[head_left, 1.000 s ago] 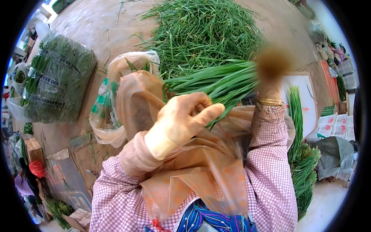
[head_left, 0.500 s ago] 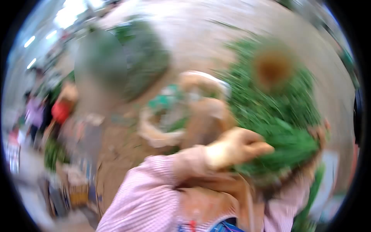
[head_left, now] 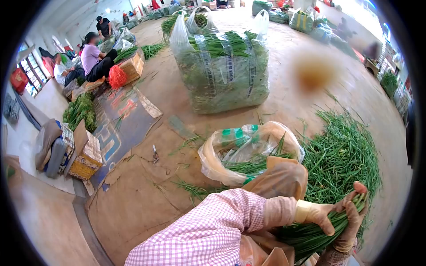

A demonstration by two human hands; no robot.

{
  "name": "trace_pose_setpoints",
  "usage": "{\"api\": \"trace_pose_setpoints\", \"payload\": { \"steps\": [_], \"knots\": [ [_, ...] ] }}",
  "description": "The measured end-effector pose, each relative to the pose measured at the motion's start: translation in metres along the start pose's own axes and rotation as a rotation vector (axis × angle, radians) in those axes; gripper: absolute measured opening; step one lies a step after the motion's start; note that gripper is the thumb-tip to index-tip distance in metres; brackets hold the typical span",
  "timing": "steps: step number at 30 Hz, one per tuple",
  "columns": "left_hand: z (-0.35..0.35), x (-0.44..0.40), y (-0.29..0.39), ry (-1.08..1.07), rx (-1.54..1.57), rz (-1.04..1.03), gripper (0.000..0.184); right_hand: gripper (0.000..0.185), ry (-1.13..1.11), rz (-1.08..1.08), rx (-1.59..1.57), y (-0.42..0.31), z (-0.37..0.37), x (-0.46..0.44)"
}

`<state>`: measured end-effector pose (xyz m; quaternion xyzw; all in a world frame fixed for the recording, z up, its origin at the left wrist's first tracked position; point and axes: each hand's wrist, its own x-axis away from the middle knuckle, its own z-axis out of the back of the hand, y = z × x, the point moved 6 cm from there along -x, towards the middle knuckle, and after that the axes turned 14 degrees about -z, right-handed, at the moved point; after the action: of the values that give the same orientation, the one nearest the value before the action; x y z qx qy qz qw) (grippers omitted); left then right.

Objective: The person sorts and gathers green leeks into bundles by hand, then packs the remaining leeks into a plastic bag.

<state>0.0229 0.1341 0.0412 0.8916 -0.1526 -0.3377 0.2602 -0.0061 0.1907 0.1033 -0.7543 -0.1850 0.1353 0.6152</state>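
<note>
At the lower right, a bunch of long green stalks (head_left: 313,235) lies over the lap. My right hand (head_left: 353,221), in a dirty tan glove, is wrapped round the bunch near its pale stalk ends. Against the same bunch, my left hand (head_left: 318,216) presses from the left side, its gloved thumb on the leaves and its fingertips beside the right hand. A big loose heap of green stalks (head_left: 339,155) spreads on the floor just beyond both hands. Left of the heap stands an open plastic bag (head_left: 213,162) with some greens in it.
A large packed bag of greens (head_left: 226,84) stands ahead. One person in a purple top (head_left: 92,57) sits at the upper left by a cardboard box (head_left: 133,67) and a red bundle (head_left: 117,77). A yellow woven box (head_left: 86,162) is at the left. Scissors (head_left: 155,153) lie on the floor.
The view has swung left, so the heap and hands now appear further right. My left hand, earlier apart from the bunch, has come against it near my right hand.
</note>
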Motion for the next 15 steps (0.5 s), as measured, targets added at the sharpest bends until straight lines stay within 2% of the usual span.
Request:
{"api": "trace_pose_setpoints", "payload": {
  "steps": [2, 5, 6, 8, 9, 11, 12, 15],
  "knots": [
    [0.014, 0.010, -0.011, 0.055, -0.008, -0.042, 0.082, 0.053, -0.013, -0.031, 0.073, 0.012, -0.005, -0.009],
    [0.019, 0.029, 0.000, 0.251, -0.104, 0.018, 0.063, 0.055, -0.077, -0.051, 0.162, 0.013, -0.014, -0.018],
    [0.018, 0.030, 0.000, 0.253, -0.103, 0.014, 0.063, 0.056, 0.006, -0.053, 0.272, 0.013, -0.013, -0.022],
    [0.027, 0.037, -0.004, 0.429, -0.065, 0.009, 0.055, 0.063, 0.089, -0.041, 0.489, 0.019, -0.009, -0.030],
    [0.031, 0.040, -0.007, 0.517, -0.045, 0.007, 0.050, 0.063, 0.087, -0.041, 0.492, 0.021, -0.011, -0.030],
    [0.037, 0.042, -0.014, 0.539, -0.041, 0.003, 0.055, 0.069, 0.121, -0.023, 0.364, 0.024, -0.014, -0.026],
    [0.040, 0.043, -0.013, 0.591, -0.064, -0.040, 0.057, 0.083, 0.083, -0.153, 0.249, 0.026, -0.011, -0.023],
    [0.046, 0.041, -0.005, 0.640, -0.076, -0.149, 0.061, 0.083, 0.038, -0.073, 0.197, 0.033, -0.010, -0.001]
  ]
}}
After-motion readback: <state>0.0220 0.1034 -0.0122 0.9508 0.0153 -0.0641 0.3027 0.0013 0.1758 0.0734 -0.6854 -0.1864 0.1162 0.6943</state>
